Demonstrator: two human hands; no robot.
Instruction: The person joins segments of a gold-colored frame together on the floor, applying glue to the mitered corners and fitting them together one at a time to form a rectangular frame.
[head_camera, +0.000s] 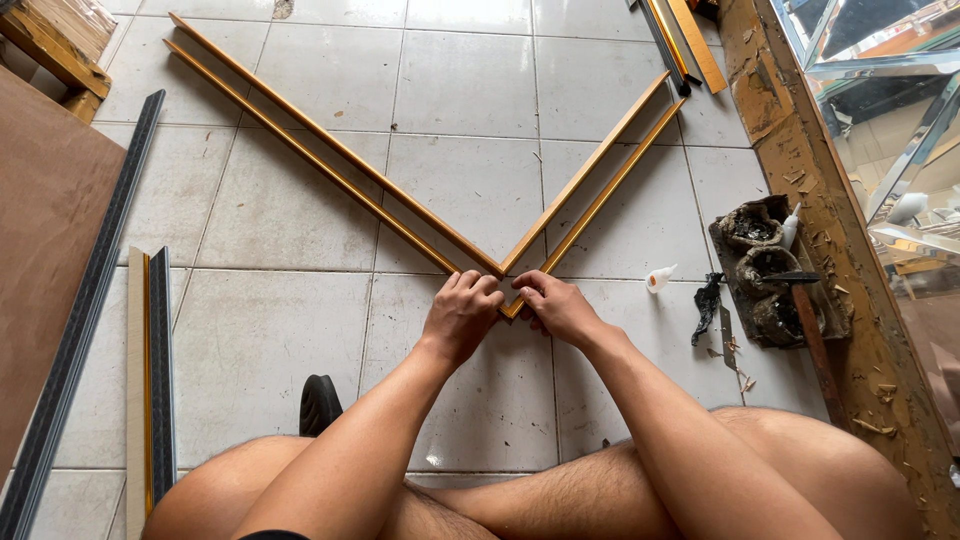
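Head view. Two hands at work, both pressed down on the corner where two wooden frame strips meet in a V on the tiled floor.

Left hand: fingers curled, closed over the end of the left strip, which runs up and away to the left from the knuckles. Palm down, thumb tucked toward the joint.

Right hand: fingers bent, pinching the end of the right strip, which runs up and away to the right. Fingertips of the two hands nearly touch at the joint.

Each strip is brown with a gold-coloured edge; two strips counted in the V.

Right of the right hand, near: one small white bottle lying on the tile. Further right: one dark rag, then one dirty tray against a wooden beam, with one hammer lying across it.

Well left of the left hand: one long dark moulding strip and two short moulding lengths lying side by side. One brown board at the far left edge.

Below the left hand, by the knee: one black sandal.
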